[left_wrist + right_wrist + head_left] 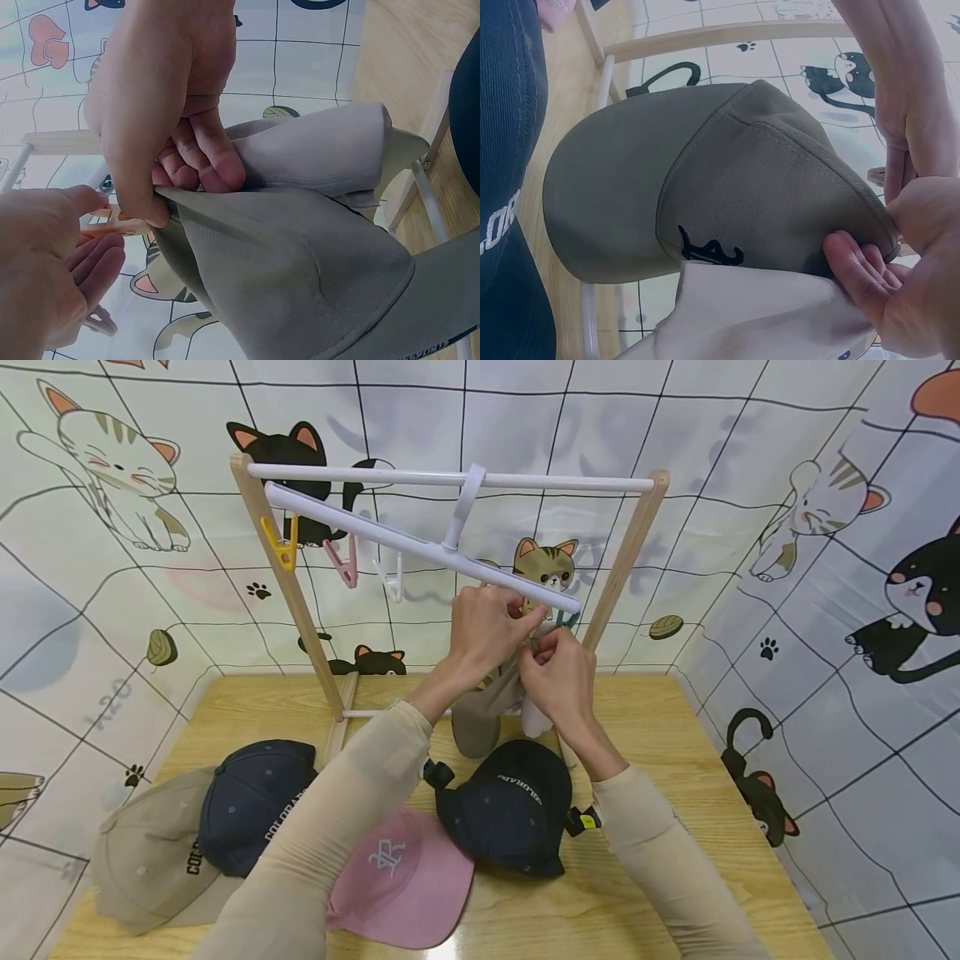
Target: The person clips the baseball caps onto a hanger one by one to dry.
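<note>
A grey-olive cap (742, 165) hangs brim down below the white hanger (420, 550). My right hand (558, 681) pinches the edge of its crown between thumb and fingers, as the right wrist view shows. Just above, close under the hanger's bar, my left hand (487, 627) pinches an orange clip (112, 223) right at the cap's edge. Beside the cap hangs a pale fabric item (315, 150), partly hidden by the cap and the right hand. A teal clip (567, 620) shows at the hanger's lower right end.
The hanger hooks over the white rail (360, 473) of a wooden rack (626, 560). Yellow (283, 543), pink (343, 562) and white (390, 580) clips hang at left. On the table (645, 893) lie beige (142, 852), navy (251, 802), pink (405, 877) and dark (510, 810) caps.
</note>
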`<control>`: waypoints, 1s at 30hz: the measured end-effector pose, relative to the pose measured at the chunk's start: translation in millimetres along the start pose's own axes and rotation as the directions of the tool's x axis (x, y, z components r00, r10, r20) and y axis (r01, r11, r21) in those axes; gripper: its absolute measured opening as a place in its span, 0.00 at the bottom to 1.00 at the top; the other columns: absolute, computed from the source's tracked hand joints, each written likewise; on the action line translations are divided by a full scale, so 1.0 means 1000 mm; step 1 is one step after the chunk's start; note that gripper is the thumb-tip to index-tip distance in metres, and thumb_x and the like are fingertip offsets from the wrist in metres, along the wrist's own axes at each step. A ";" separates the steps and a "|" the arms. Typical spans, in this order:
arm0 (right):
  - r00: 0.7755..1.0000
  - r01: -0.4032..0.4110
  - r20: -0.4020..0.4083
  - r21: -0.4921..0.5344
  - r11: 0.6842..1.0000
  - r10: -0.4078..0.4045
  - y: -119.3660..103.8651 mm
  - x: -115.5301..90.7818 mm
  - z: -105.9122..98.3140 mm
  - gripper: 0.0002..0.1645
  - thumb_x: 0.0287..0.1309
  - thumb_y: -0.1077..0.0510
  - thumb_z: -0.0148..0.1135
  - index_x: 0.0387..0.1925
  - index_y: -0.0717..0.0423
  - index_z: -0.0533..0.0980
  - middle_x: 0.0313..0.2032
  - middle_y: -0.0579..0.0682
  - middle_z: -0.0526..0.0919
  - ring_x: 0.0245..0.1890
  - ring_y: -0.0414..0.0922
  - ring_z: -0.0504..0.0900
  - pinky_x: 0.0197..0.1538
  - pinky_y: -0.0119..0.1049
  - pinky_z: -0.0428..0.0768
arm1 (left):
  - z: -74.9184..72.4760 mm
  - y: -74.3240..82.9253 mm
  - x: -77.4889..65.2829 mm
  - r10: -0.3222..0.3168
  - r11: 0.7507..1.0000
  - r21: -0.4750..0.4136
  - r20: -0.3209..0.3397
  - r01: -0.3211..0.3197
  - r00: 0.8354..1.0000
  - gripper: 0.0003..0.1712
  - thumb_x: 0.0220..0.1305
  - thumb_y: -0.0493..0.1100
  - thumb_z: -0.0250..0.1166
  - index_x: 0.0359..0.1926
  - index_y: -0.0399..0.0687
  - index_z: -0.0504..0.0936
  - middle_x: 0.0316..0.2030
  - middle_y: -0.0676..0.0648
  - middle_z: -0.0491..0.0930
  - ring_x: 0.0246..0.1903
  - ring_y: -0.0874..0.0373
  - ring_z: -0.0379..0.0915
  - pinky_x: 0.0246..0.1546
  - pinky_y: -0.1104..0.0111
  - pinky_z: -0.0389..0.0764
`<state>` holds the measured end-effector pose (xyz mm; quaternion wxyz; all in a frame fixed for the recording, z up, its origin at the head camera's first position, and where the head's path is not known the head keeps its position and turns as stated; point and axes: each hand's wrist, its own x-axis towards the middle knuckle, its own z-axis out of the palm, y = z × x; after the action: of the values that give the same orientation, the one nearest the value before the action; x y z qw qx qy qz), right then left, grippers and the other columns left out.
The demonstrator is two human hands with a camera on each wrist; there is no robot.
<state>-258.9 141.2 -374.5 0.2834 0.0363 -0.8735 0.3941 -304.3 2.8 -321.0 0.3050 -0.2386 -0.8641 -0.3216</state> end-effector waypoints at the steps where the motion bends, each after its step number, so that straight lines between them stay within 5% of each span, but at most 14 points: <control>1: 1.000 0.000 -0.002 0.000 1.000 0.000 0.000 0.000 0.000 0.15 0.71 0.55 0.68 0.39 0.67 0.82 0.29 0.62 0.90 0.28 0.57 0.89 0.34 0.39 0.77 | 0.000 0.000 0.000 0.002 1.000 -0.001 -0.002 -0.002 1.000 0.25 0.71 0.53 0.79 0.20 0.45 0.89 0.23 0.46 0.90 0.22 0.50 0.83 0.25 0.67 0.66; 21: 1.000 0.016 0.000 0.035 0.999 -0.016 0.002 -0.001 0.001 0.13 0.71 0.55 0.67 0.38 0.64 0.80 0.30 0.61 0.90 0.28 0.56 0.89 0.34 0.40 0.79 | 0.002 -0.001 -0.002 0.013 0.998 -0.064 -0.025 -0.014 1.000 0.26 0.70 0.52 0.80 0.18 0.44 0.86 0.19 0.45 0.87 0.22 0.48 0.81 0.25 0.69 0.62; 30: 0.999 0.028 0.026 0.089 0.996 -0.030 0.004 0.000 0.001 0.11 0.73 0.57 0.65 0.37 0.62 0.80 0.25 0.60 0.90 0.16 0.34 0.80 0.25 0.31 0.76 | 0.001 -0.001 -0.002 0.002 0.997 -0.082 -0.012 -0.003 1.000 0.26 0.72 0.52 0.80 0.19 0.44 0.88 0.20 0.45 0.88 0.20 0.49 0.82 0.24 0.72 0.59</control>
<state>-260.5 143.2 -377.4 0.2752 0.0670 -0.8583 0.4278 -304.0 2.3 -323.9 0.3005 -0.2499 -0.8480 -0.3581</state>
